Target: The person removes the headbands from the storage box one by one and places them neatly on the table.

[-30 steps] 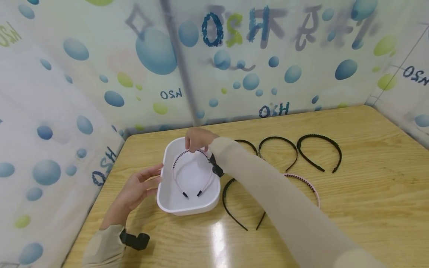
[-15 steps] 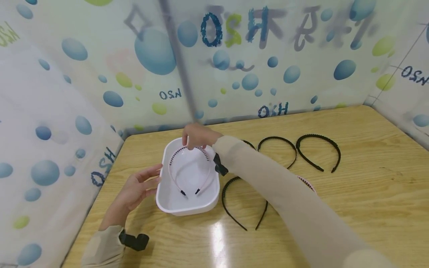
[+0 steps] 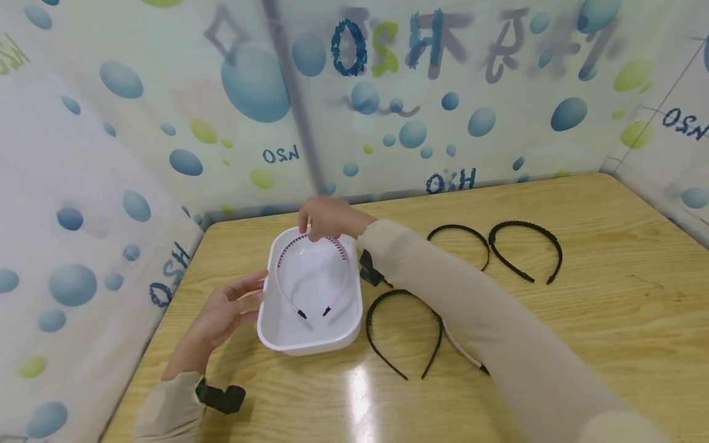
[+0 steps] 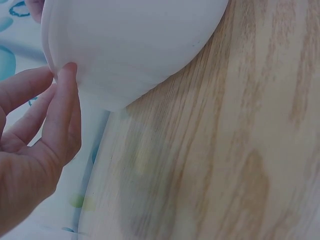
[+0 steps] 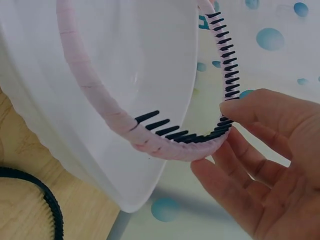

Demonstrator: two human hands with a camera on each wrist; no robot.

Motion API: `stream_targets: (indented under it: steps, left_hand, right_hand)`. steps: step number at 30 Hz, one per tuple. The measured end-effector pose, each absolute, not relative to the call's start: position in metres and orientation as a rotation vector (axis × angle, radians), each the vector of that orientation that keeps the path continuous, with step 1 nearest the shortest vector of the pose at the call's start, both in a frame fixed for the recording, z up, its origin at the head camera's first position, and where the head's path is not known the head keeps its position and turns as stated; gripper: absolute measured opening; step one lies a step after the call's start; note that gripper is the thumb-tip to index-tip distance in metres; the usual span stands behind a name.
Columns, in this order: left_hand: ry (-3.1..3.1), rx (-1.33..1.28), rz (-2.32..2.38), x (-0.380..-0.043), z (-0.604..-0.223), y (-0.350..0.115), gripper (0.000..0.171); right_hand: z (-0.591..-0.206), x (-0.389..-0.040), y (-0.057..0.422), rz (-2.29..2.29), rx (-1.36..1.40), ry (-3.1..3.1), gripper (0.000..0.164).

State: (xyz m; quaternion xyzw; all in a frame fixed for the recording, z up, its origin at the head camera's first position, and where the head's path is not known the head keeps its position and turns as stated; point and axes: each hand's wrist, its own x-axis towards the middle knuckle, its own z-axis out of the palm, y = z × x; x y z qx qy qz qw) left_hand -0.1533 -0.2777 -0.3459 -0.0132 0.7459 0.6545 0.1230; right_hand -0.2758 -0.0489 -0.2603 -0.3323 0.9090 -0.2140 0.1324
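Observation:
My right hand [image 3: 328, 218] pinches a pink headband [image 5: 90, 85] with black comb teeth at the top of its curve. The headband hangs over the white plastic basin [image 3: 312, 286], its dark-tipped ends toward me in the head view. In the right wrist view the thumb and fingers grip the toothed part of the band. My left hand [image 3: 228, 311] touches the left side of the basin with fairly straight fingers. One fingertip [image 4: 70, 70] lies against the outer wall just below the rim in the left wrist view.
Right of the basin a black headband [image 3: 403, 291] lies on the wooden table [image 3: 620, 295]. Another pink headband [image 3: 464, 351] is mostly hidden under my right sleeve. Two black headbands [image 3: 457, 227] lie toward the back right. A bubble-patterned curtain [image 3: 412, 134] hangs behind the table.
My right hand has risen slightly toward the basin's far edge, drawing the pink headband with it. My left hand and the basin stay in place.

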Motion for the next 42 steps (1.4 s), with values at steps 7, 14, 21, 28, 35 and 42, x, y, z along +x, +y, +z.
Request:
stream_targets:
  steps: [7, 14, 21, 28, 35, 42]
  left_hand:
    - [2.179, -0.021, 1.903, -0.153, -0.345, -0.277, 0.055]
    - [2.184, -0.014, 1.901, -0.153, -0.346, -0.277, 0.056]
    - [2.191, -0.01, 1.902, -0.152, -0.346, -0.278, 0.056]
    - [2.199, -0.028, 1.897, -0.151, -0.344, -0.277, 0.057]
    - [2.212, -0.051, 1.881, -0.152, -0.347, -0.277, 0.056]
    - [2.233, -0.061, 1.86, -0.153, -0.348, -0.277, 0.056]
  right_hand:
    - [-0.25, -0.276, -0.037, -0.63, -0.967, 2.638, 0.02]
    - [-0.242, -0.276, -0.027, -0.619, -1.031, 2.683, 0.02]
    - [-0.235, -0.272, -0.013, -0.587, -1.044, 2.731, 0.019]
    - [-0.232, -0.274, -0.002, -0.627, -1.045, 2.709, 0.025]
    - [-0.229, -0.275, 0.011, -0.629, -1.03, 2.724, 0.026]
    - [-0.227, -0.275, 0.026, -0.641, -1.051, 2.756, 0.022]
